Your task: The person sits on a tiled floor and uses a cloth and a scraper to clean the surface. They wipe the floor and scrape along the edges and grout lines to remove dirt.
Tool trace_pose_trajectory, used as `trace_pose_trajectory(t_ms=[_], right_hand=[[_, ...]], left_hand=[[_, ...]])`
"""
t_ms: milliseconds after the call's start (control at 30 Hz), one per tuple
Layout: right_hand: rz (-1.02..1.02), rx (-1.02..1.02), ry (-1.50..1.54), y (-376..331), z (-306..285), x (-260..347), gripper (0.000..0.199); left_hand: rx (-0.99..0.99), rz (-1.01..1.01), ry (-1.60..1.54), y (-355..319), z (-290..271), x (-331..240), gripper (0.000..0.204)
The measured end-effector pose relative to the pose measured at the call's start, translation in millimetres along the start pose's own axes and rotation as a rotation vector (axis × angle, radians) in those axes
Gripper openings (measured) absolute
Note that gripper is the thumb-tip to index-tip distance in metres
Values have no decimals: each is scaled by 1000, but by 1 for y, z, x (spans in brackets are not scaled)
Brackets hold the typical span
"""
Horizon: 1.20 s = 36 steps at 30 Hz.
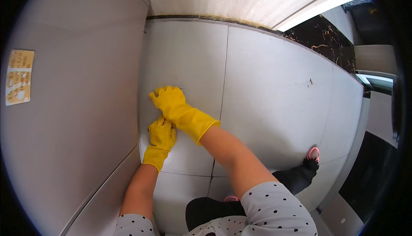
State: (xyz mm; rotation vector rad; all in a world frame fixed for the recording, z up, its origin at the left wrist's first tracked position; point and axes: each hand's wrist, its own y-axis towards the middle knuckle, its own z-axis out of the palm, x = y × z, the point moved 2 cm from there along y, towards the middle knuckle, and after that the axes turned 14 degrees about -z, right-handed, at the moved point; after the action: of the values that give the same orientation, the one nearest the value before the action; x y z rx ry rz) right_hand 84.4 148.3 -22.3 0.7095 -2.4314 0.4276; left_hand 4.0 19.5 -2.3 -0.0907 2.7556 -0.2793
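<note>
Near the edge of a grey panel (86, 86) at frame left, with open tiled floor (274, 86) stretching right, the right hand (168, 101) and left hand (162, 135), in two yellow gloves (195, 122), reach down left of center, fingers (161, 92) curled, any grip impossible to tell, two pink slippers (314, 153) below.

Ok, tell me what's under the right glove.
Floor tile shows around the right glove, plus a greyish bit at its edge, too small to identify; whatever lies beneath is covered.
</note>
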Motion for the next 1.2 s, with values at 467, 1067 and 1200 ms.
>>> trace_pose_trajectory(t_ms=[467, 1067, 1200], right_hand=[[545, -735, 420, -200, -226, -225, 33], [-122, -507, -241, -253, -165, -256, 32], [192, -489, 261, -265, -242, -297, 40]], left_hand=[[-97, -44, 112, 8, 3, -5, 38], [-235, -552, 200, -27, 5, -53, 37], [-370, -293, -238, -101, 5, -82, 35]])
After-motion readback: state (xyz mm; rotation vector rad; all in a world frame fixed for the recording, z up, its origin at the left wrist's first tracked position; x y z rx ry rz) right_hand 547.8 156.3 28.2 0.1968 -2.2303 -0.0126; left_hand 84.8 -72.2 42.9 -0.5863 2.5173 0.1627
